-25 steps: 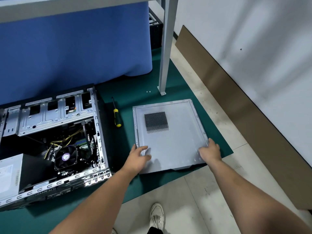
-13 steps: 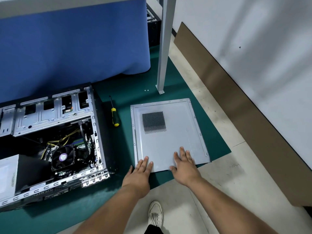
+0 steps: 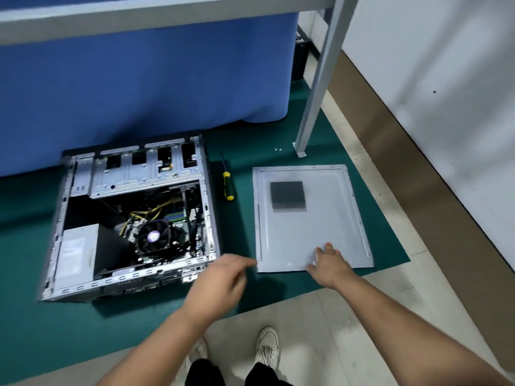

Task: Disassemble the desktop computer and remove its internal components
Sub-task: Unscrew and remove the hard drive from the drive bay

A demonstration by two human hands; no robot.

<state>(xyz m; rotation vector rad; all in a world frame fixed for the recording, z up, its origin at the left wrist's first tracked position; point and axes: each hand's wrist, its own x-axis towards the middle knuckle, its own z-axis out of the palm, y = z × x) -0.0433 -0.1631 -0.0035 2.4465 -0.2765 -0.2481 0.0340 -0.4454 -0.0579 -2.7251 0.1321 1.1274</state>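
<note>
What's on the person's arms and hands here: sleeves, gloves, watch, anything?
Nothing worn: left hand and right hand are bare, no gloves, rings or watch visible. Both forearms are bare to the frame edge, no sleeves in view. The left hand is motion-blurred, so fine detail there is unclear.

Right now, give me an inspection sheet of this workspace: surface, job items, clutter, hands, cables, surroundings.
Surface: green mat on a tiled floor.
Job's things: open computer case lying on its side, cooler fan and power supply inside; side panel flat on the mat.
Clutter: screwdriver between case and panel; two small screws.
Hands: left hand blurred, above the mat; right hand on the panel's near edge.
Cables: yellow wires inside the case.
Surroundings: table leg, blue cloth, white wall.
</note>
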